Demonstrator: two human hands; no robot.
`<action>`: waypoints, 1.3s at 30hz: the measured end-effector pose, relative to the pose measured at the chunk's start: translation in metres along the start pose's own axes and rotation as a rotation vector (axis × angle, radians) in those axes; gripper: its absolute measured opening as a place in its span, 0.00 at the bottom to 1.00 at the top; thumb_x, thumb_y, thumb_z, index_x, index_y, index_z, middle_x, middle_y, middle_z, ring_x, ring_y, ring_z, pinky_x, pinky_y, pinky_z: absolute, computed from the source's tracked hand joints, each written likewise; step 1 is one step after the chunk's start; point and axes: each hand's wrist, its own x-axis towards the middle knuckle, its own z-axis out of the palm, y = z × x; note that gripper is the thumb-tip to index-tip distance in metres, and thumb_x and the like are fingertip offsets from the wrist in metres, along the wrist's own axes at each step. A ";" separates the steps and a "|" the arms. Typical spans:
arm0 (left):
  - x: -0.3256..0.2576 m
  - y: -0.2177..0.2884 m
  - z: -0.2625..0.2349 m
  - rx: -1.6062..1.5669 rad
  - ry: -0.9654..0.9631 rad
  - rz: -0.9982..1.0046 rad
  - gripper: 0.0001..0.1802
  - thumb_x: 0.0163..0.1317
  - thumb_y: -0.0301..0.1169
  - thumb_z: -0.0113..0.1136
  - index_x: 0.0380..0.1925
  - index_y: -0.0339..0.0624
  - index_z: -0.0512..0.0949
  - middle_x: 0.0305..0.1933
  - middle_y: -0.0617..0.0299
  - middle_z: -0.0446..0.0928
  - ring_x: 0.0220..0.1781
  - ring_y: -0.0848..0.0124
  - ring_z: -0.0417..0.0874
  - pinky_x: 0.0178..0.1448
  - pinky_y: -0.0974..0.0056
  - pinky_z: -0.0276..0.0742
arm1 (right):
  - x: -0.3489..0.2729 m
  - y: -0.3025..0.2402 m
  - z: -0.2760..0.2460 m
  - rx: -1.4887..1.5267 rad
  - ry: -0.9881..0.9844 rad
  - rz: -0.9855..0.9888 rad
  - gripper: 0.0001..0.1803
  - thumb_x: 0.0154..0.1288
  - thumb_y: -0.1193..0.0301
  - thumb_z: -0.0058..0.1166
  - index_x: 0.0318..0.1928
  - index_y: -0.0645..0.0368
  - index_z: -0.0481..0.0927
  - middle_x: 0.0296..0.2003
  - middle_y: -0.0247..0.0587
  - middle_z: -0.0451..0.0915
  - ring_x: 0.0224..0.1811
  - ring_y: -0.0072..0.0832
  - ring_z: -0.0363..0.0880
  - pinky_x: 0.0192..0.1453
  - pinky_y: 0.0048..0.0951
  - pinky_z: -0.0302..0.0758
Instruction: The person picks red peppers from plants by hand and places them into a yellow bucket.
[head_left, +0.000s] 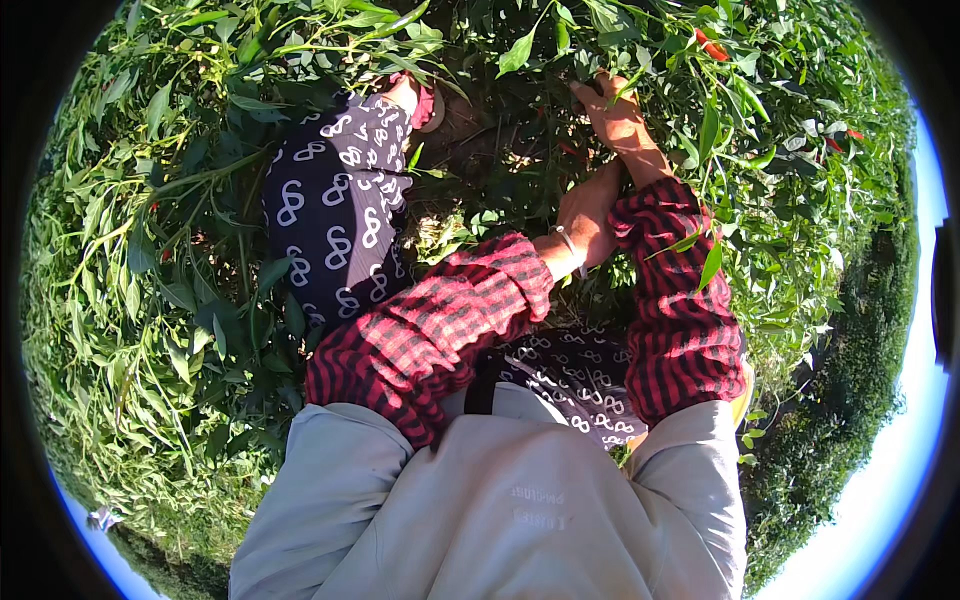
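Grey shirt point(470, 470) bears faint lettering point(540, 518), right hand point(613, 115) among pepper leaves point(520, 52).

"How many around the middle?"
"One left hand point(590, 214), one right hand point(608, 108), two checked sleeves point(440, 325) point(676, 300), one bracelet point(568, 240)."
"And upper right?"
"One red pepper point(711, 45); red specks point(834, 145) elsewhere are too small to count."

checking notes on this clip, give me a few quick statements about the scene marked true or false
1. The right hand is higher in the picture than the left hand. True.
2. The left wrist is bare. False: a pale band circles it.
3. Both sleeves are checked red and black. True.
4. The trousers are plain. False: they are dark with white looped figures.
5. A red pepper shows among green leaves near the top. True.
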 end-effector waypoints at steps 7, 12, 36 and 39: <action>0.056 -0.113 -0.022 -0.423 0.611 -0.039 0.06 0.58 0.25 0.51 0.36 0.44 0.69 0.31 0.55 0.74 0.21 0.69 0.73 0.22 0.67 0.69 | 0.024 0.073 0.008 0.338 0.209 -0.064 0.09 0.62 0.70 0.46 0.40 0.58 0.77 0.26 0.33 0.77 0.19 0.16 0.64 0.20 0.19 0.62; 0.111 -0.138 -0.007 -1.002 0.366 -0.720 0.13 0.62 0.43 0.45 0.33 0.46 0.70 0.15 0.60 0.68 0.08 0.68 0.64 0.11 0.64 0.60 | 0.009 0.067 -0.007 0.520 0.073 0.226 0.13 0.63 0.67 0.48 0.47 0.57 0.71 0.23 0.30 0.76 0.16 0.14 0.62 0.18 0.17 0.60; 0.072 -0.166 -0.081 -0.741 0.388 -0.406 0.04 0.57 0.27 0.52 0.24 0.40 0.72 0.23 0.62 0.74 0.19 0.74 0.73 0.20 0.71 0.67 | -0.016 0.028 0.024 0.210 -0.364 -0.295 0.24 0.58 0.50 0.54 0.31 0.63 0.78 0.18 0.48 0.70 0.22 0.41 0.70 0.29 0.37 0.68; 0.074 -0.153 -0.081 -0.596 0.274 -0.424 0.07 0.58 0.30 0.53 0.22 0.42 0.72 0.22 0.66 0.74 0.18 0.77 0.71 0.19 0.72 0.64 | -0.019 0.026 0.049 0.104 -0.230 -0.330 0.27 0.53 0.48 0.57 0.28 0.64 0.76 0.21 0.55 0.74 0.27 0.48 0.75 0.31 0.42 0.71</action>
